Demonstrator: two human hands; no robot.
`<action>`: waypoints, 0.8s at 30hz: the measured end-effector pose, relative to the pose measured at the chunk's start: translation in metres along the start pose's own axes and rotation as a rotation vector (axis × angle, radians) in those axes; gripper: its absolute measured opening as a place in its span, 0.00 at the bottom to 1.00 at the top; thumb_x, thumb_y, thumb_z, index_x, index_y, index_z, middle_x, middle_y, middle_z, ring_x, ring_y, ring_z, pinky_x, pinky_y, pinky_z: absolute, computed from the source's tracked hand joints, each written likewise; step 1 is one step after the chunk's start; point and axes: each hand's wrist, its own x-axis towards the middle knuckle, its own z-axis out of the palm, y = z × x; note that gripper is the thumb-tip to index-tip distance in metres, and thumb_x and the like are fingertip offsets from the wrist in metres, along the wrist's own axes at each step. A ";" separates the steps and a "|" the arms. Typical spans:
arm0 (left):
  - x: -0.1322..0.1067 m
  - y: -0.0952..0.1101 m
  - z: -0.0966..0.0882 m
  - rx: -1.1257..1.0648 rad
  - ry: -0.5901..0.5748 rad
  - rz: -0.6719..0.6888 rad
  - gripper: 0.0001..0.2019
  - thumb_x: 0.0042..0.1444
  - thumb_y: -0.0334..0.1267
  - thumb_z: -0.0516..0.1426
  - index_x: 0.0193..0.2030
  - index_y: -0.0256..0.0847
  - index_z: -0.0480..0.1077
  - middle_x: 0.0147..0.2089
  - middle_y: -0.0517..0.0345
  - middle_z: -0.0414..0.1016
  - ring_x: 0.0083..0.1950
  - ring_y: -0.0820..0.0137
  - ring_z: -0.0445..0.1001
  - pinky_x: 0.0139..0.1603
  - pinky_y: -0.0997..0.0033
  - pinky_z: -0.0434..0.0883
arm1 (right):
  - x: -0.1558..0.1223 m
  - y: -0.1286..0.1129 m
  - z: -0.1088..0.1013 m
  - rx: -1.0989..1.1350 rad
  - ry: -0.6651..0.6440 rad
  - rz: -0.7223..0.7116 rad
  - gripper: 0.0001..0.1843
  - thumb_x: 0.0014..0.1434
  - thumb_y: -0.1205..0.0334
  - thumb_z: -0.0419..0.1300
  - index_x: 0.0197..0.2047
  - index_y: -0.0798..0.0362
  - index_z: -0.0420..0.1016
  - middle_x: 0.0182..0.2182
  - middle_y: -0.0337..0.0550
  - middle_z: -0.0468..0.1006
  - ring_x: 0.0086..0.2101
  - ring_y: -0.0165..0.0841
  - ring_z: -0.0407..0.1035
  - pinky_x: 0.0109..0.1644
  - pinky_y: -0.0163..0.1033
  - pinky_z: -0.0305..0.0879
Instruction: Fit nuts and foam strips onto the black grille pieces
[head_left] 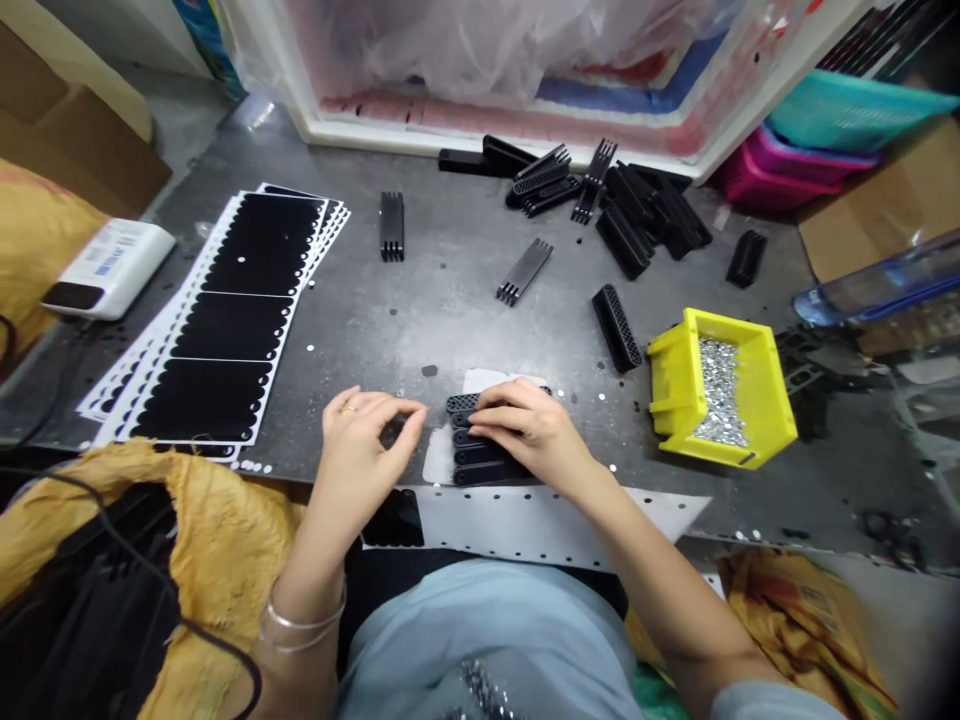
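Observation:
Several black plastic bars (pixel 486 472) with rounded, holed ends lie side by side at the table's front edge. My right hand (pixel 529 425) rests over them, thumb and fingertips pinched together at their left ends. Whatever is between those fingertips is too small or hidden to name. Left of the bars, my left hand (pixel 371 430) hovers with thumb and index finger brought together in a pinch; anything held there cannot be made out. Under the hands, a white sheet (pixel 517 515) hangs over the edge, with a black sticker piece (pixel 395 518) on its left end.
At the right stands a yellow bin (pixel 772 395) of small shiny metal parts. More black bars (pixel 626 235) are heaped at the back. Sheets of black stickers (pixel 240 255) are stacked at left, beside a white device (pixel 112 265). A yellow sack (pixel 225 530) is at lower left.

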 end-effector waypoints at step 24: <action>0.003 0.007 0.033 -0.209 -0.045 -0.168 0.11 0.62 0.45 0.59 0.30 0.46 0.74 0.35 0.62 0.82 0.43 0.63 0.77 0.67 0.49 0.58 | -0.031 0.017 -0.056 0.061 0.018 0.320 0.07 0.68 0.62 0.63 0.44 0.50 0.84 0.37 0.42 0.81 0.35 0.32 0.74 0.40 0.39 0.72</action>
